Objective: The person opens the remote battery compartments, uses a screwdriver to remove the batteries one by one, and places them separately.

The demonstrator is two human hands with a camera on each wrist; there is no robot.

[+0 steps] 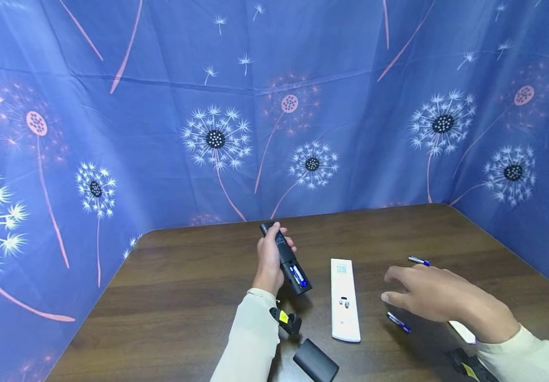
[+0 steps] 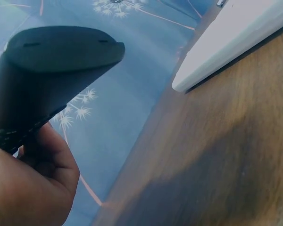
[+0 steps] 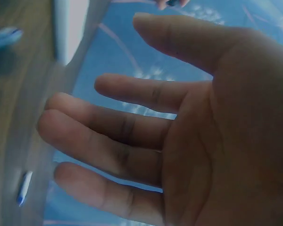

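Observation:
My left hand (image 1: 268, 260) grips a black remote control (image 1: 281, 249) above the table, thumb along one side and fingers around the other. Its battery compartment faces up uncovered, with a blue-and-white battery (image 1: 298, 276) inside. In the left wrist view the remote's end (image 2: 66, 49) points toward the camera. My right hand (image 1: 439, 292) hovers over the right side of the table, fingers spread and slightly bent, the palm bare in the right wrist view. One loose blue-and-white battery (image 1: 419, 260) lies just beyond it, and another battery (image 1: 399, 322) lies on its near side.
A long white piece (image 1: 346, 318) with a QR code label lies between the hands on the wooden table (image 1: 183, 307). A black rounded cover-like piece (image 1: 316, 361) lies at the near edge. Under the right wrist a white object (image 1: 463, 332) partly shows. Patterned blue cloth (image 1: 160, 132) hangs behind.

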